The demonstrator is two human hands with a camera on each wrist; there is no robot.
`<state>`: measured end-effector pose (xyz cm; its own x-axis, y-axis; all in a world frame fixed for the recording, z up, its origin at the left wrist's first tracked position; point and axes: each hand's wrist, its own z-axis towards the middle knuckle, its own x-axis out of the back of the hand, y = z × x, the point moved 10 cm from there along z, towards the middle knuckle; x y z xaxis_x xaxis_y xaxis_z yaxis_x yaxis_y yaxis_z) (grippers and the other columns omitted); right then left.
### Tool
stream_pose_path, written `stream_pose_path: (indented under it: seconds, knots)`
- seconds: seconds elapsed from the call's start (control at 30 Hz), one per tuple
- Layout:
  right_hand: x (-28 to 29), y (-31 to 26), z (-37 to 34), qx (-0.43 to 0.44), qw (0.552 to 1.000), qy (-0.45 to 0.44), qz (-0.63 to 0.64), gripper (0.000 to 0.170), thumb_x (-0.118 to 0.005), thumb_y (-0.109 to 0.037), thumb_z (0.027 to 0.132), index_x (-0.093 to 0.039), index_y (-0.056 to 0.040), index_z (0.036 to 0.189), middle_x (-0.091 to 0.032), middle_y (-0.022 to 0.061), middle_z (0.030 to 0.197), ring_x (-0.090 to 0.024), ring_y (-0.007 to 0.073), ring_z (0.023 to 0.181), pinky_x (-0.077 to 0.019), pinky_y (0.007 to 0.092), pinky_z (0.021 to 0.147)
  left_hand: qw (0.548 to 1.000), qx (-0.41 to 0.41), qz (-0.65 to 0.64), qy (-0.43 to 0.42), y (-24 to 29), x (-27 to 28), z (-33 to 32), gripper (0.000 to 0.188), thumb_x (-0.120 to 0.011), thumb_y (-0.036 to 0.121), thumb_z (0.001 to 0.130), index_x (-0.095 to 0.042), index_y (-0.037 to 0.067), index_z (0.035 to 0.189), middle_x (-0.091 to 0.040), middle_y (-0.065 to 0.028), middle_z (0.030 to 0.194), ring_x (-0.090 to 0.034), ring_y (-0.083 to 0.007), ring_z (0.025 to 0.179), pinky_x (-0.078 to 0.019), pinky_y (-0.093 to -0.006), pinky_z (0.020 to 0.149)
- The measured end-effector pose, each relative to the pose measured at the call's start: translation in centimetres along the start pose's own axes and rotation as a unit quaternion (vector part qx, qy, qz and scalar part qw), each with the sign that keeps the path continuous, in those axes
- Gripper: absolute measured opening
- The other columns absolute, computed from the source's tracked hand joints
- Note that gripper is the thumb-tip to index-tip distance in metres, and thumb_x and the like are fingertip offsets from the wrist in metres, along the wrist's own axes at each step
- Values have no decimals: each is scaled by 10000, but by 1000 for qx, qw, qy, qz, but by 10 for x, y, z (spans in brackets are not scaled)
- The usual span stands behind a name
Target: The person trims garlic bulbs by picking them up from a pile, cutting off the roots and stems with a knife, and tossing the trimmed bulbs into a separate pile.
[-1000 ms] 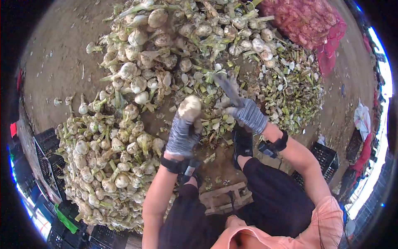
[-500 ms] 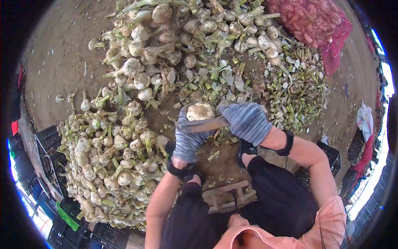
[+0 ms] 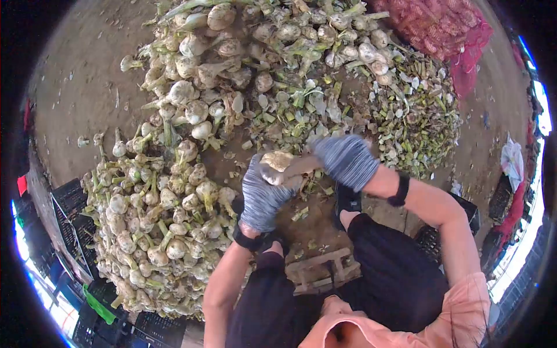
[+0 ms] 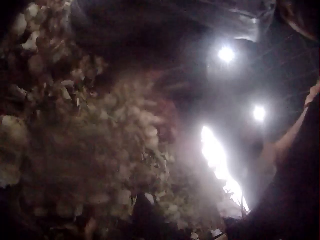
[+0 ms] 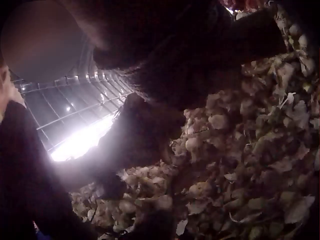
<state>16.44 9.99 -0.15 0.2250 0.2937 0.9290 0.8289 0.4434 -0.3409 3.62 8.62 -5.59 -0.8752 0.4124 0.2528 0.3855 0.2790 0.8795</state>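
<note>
In the head view, my gloved left hand (image 3: pixel 264 194) grips a pale garlic bulb (image 3: pixel 278 160), its fingers curled round the near side. My gloved right hand (image 3: pixel 347 161) holds a knife (image 3: pixel 303 166), whose blurred blade lies against the bulb. Both hands are above the ground, between a heap of garlic bulbs (image 3: pixel 154 214) on the left and leaf and stem trimmings (image 3: pixel 415 116) on the right. Both wrist views are dark and do not show the hands' grips clearly.
More garlic with stems (image 3: pixel 197 69) lies at the top. A red mesh sack (image 3: pixel 435 26) stands at the upper right. Black crates (image 3: pixel 72 214) are at the left edge, and a small wooden frame (image 3: pixel 319 271) sits between the person's legs.
Over the last second the right hand has brought the knife leftward and down to the bulb. In the last half second the blade has shifted and turned across it; the left hand keeps its hold.
</note>
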Motion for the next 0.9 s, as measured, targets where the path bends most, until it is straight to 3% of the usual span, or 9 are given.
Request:
stream_pose_path:
  seconds: [0.03,0.07,0.1,0.23,0.4,0.47,0.63,0.87,0.9]
  knots:
    - [-24,53,-9,-80,995,-58,13,200,-570,-148,734,-545,-52,908,-588,124,707,-604,274,630,-469,369,540,943,104,-316,7,-4,-2,-11,585,-777,213,647,-445,15,1086,-612,-63,1012,-598,-157,908,-481,-290,806]
    - [-46,105,-21,-156,981,-110,24,198,-579,-153,736,-545,-54,905,-589,132,717,-606,280,636,-473,370,546,781,189,-595,15,-6,-12,-22,586,-781,196,644,-441,15,1086,-598,-67,1047,-587,-154,930,-476,-293,816]
    - [-26,102,-33,-173,982,-74,2,201,-587,-156,738,-552,-59,910,-594,135,732,-608,289,648,-476,370,556,971,-22,-235,36,23,18,-20,618,-782,144,633,-421,23,1120,-578,-82,1076,-561,-151,962,-463,-295,839]
    - [-2,88,-35,-156,986,21,45,216,-608,-176,754,-577,-67,938,-614,148,793,-615,304,701,-482,373,602,988,-38,-145,28,22,14,-17,688,-795,99,611,-398,57,1171,-552,-90,1091,-546,-164,973,-456,-302,851]
    - [-51,84,-28,-180,962,-25,205,260,-593,-229,759,-600,-83,974,-614,145,763,-605,328,734,-491,400,668,992,-31,-119,9,15,11,-15,723,-828,174,543,-452,59,1150,-500,-87,1130,-499,-197,1033,-421,-330,896]
    - [-49,63,-21,-151,939,-47,304,262,-584,-228,763,-603,-78,977,-612,152,775,-606,315,726,-491,393,666,983,-156,91,38,34,11,-15,651,-836,184,533,-513,44,1080,-520,-125,1080,-526,-253,979,-436,-346,868]
    - [-63,38,-14,-105,940,-66,317,283,-554,-276,774,-607,-80,971,-620,176,808,-604,339,748,-487,399,676,912,-240,324,-73,42,-22,-20,411,-564,36,630,-603,135,1026,-577,-83,1058,-557,-334,888,-476,-394,744]
    - [-55,24,2,-112,955,-105,253,246,-541,-229,770,-602,-70,948,-612,193,791,-594,373,761,-481,424,679,851,-332,391,-112,55,-42,-28,398,-550,90,666,-608,183,1048,-585,-56,1062,-561,-318,868,-481,-387,739]
    - [-66,42,-12,-121,958,-103,239,251,-535,-237,777,-605,-78,958,-615,189,806,-596,371,763,-483,423,679,856,-282,412,-137,46,-41,-26,402,-570,91,649,-609,178,1039,-582,-46,1061,-553,-313,904,-482,-388,753]
